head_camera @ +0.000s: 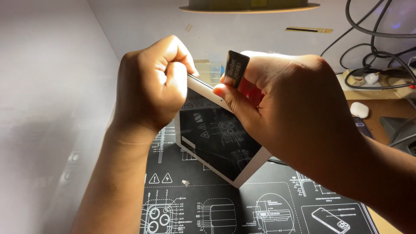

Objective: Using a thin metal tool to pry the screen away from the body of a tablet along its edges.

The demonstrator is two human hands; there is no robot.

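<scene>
Glossy glass tablet (216, 138) with smooth white frame; thin black plastic card (236, 68); matt printed mat (277, 203).

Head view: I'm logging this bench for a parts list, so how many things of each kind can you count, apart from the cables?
Tablet, held tilted by the left hand: 1
Dark pry card, pinched in the right hand: 1
Black work mat: 1
White earbud case: 1
Small loose part on the mat: 1
Total: 5

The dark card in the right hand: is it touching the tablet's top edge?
Touching. In the head view, the dark card, pinched by the right hand, meets the top edge of the white tablet with no gap visible.
</scene>
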